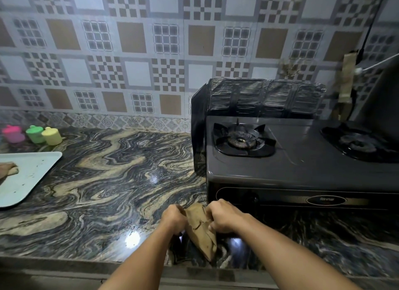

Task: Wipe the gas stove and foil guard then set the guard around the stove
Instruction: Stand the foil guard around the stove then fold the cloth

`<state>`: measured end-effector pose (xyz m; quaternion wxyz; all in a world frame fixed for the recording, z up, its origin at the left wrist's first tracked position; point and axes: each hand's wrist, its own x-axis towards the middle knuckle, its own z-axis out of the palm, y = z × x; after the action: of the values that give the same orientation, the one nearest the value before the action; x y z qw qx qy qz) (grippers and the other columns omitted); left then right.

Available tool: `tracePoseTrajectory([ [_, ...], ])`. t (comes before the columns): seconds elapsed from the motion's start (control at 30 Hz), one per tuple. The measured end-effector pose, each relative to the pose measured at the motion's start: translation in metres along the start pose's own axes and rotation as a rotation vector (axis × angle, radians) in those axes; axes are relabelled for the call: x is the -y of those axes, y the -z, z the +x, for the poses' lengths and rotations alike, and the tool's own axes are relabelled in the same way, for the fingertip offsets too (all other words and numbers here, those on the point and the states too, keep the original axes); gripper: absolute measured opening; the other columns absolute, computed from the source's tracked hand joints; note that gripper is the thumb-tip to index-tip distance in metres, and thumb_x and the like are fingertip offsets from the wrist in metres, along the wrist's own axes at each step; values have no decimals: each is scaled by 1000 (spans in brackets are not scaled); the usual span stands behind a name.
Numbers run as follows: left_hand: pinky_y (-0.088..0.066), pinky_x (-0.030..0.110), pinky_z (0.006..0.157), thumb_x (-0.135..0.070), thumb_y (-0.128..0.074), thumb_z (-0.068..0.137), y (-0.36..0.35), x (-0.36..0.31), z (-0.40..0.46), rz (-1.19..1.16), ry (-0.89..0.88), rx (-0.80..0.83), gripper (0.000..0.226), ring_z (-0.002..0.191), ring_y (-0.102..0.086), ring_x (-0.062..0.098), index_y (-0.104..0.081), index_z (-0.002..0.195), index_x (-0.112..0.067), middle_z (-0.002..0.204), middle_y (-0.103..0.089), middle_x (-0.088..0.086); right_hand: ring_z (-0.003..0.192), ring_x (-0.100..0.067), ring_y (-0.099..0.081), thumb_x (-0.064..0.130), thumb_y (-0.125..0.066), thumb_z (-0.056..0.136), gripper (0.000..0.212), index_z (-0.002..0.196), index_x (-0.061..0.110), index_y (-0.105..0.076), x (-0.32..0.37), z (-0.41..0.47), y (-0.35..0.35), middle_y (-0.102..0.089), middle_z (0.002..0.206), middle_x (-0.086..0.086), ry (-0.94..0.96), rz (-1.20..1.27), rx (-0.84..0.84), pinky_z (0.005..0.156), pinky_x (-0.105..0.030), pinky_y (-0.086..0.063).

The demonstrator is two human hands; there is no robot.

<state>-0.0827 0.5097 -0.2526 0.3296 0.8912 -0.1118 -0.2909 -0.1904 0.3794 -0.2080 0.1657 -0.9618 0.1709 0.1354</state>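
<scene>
Foil guard (254, 99) stands behind and left of stove (302, 160); tray (32, 171) perhaps far left.

left hand (173, 218): fingers curled | right hand (223, 217): fingers curled, knuckles up

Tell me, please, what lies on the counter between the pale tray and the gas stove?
Only bare marbled countertop lies between the tray and the gas stove, as the head view shows.

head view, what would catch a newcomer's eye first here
The two hands, left hand and right hand, meet at the bottom centre, both gripping a brown cloth over the swirly marble counter. To the right sits the dark gas stove, with the foil guard standing behind it and folded along its left side. At far left, a pale tray and three bright little containers.
</scene>
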Motion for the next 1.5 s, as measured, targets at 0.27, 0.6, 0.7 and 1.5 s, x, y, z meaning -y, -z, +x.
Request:
tracePoseTrajectory([
  [0.27,-50,28,62,-9,-75,76,9,3,17,33,-106,-62,24,74,-64,21,-62,57,-16,73,-68,6,82,-17,-66,25,-80,71,15,80,24,-68,-4,6,20,-69,85,2,21,56,1,73,-31,-55],
  [0.6,-50,28,64,5,-65,80,6,-6,-4,-131,-237,240,46,77,-59,17,-60,124,-4,100,-66,11,68,-12,-69,7,-76,75,11,79,17,-75,-5,6,46,-73,75,0,146,242,-24,69,-34,-61],
  [0.7,-43,19,41,17,-48,84,8,-13,-9,-373,-196,211,52,59,-54,15,-53,129,-8,92,-59,10,64,-10,-66,3,-76,74,15,78,17,-75,-3,3,55,-73,72,1,182,284,-38,66,-30,-60],
  [1.5,-38,18,51,-3,-53,94,89,-111,-64,-454,-680,-81,18,57,-44,9,-56,80,-15,65,-52,-4,86,-21,-69,3,-69,63,23,84,13,-72,-11,-36,127,-73,90,-9,203,569,-348,81,-39,-56],
])
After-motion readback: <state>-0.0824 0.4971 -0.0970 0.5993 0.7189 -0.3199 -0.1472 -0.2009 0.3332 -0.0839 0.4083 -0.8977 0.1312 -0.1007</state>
